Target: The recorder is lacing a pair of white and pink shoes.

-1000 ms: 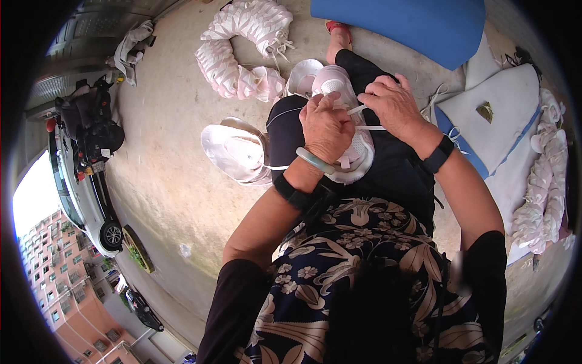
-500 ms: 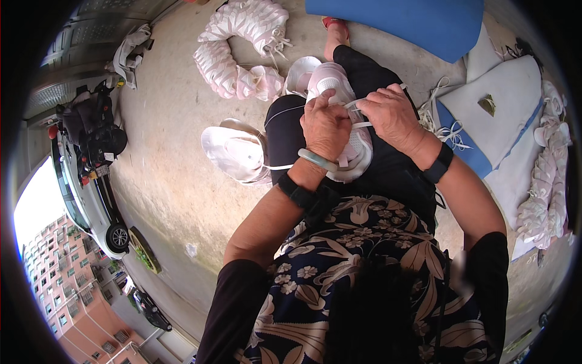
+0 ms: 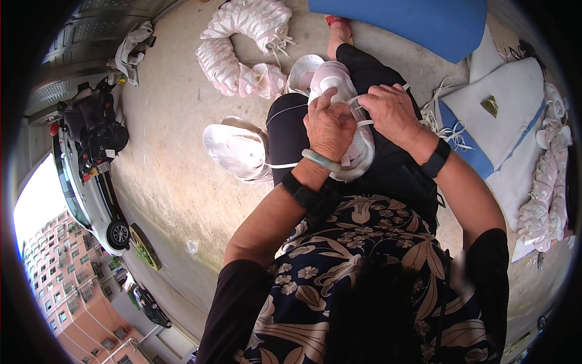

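Across my thighs lies a white and pale pink shoe upper (image 3: 333, 79), its toe pointing away from me. My left hand (image 3: 330, 127) is closed on its left edge, around the lace holes, with the thumb and finger bent over it. What its fingertips pinch is partly hidden. Just to the right, my right hand (image 3: 391, 112) pinches a white shoelace (image 3: 365, 122) that runs across the upper between the two hands. Another white and pink upper (image 3: 236, 148) hangs beside my left knee, a white cord running from it to my leg. A further piece (image 3: 303, 73) sits behind the knee.
A curved stack of nested uppers (image 3: 221, 60) rests on the concrete floor ahead. To the right are white laces (image 3: 451, 130), a pale sheet (image 3: 503, 109) over blue material, and another long row of uppers (image 3: 542, 182). A blue mat (image 3: 406, 24) lies at the far edge.
My right hand has drawn slightly nearer to my left hand, and the stretch of lace between them looks shorter. The left hand keeps its place on the upper.
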A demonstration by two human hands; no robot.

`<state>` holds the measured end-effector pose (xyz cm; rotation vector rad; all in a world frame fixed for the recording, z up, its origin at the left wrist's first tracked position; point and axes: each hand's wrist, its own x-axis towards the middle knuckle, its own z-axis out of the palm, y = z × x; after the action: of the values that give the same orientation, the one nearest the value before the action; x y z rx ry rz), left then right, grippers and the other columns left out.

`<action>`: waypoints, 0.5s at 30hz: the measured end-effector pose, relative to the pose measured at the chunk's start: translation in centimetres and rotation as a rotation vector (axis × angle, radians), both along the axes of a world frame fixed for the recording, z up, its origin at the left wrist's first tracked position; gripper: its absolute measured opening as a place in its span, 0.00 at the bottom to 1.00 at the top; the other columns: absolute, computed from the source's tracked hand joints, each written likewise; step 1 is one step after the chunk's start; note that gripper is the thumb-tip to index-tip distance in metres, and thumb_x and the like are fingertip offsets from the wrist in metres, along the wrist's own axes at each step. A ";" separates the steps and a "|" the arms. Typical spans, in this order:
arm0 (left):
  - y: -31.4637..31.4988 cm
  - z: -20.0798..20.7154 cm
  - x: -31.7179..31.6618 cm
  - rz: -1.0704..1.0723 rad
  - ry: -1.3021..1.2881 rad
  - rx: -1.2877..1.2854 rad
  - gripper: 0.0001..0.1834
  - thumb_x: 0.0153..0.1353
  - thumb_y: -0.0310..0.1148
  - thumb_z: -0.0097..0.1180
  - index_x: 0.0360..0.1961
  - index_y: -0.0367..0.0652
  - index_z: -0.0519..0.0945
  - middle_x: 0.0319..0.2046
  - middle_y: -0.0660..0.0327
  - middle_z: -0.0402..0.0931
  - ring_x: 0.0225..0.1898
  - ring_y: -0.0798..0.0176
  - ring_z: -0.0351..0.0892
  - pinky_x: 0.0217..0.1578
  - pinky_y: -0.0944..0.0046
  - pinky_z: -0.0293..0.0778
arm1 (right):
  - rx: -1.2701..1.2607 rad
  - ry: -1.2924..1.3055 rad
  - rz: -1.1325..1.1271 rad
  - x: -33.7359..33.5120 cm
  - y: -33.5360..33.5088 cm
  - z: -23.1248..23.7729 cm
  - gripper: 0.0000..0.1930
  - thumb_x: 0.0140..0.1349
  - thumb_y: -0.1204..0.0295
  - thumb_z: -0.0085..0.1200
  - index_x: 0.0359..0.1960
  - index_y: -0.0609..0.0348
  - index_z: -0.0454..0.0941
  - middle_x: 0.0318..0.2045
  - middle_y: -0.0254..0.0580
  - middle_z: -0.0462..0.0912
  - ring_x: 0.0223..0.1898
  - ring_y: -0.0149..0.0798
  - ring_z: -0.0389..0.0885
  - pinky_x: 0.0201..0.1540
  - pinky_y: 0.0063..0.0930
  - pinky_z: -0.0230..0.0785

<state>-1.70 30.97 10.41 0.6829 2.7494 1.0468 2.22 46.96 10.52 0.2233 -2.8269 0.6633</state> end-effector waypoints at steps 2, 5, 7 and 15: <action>0.0 0.0 0.0 0.003 -0.003 0.010 0.09 0.36 0.26 0.59 0.24 0.47 0.79 0.51 0.59 0.68 0.53 0.51 0.65 0.47 0.50 0.62 | 0.000 -0.013 0.001 -0.1 0.0 0.0 0.04 0.46 0.76 0.49 0.24 0.51 0.74 0.23 0.34 0.72 0.32 0.38 0.74 0.35 0.34 0.59; 0.2 0.3 0.0 0.002 0.071 -0.040 0.10 0.37 0.26 0.60 0.26 0.44 0.80 0.50 0.56 0.71 0.45 0.50 0.73 0.46 0.58 0.71 | -0.005 -0.029 0.012 -0.3 0.2 -0.2 0.05 0.46 0.76 0.49 0.25 0.51 0.74 0.23 0.34 0.72 0.32 0.39 0.74 0.35 0.34 0.59; 0.2 0.2 0.0 0.009 0.057 -0.032 0.10 0.37 0.26 0.60 0.26 0.45 0.80 0.50 0.56 0.71 0.44 0.50 0.73 0.46 0.58 0.71 | -0.024 -0.051 0.015 -0.5 0.2 -0.3 0.04 0.46 0.76 0.49 0.24 0.51 0.75 0.23 0.34 0.73 0.32 0.39 0.74 0.35 0.34 0.60; 0.5 0.2 1.2 0.066 0.081 -0.033 0.11 0.37 0.27 0.61 0.27 0.48 0.81 0.49 0.58 0.72 0.45 0.50 0.72 0.47 0.58 0.70 | -0.003 -0.097 -0.001 -0.5 -0.4 -0.1 0.01 0.47 0.74 0.51 0.23 0.53 0.75 0.23 0.40 0.77 0.30 0.43 0.78 0.33 0.37 0.63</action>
<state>-0.49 31.48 10.59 0.6474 2.8700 1.0059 1.72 46.57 10.42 0.1935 -2.9181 0.6966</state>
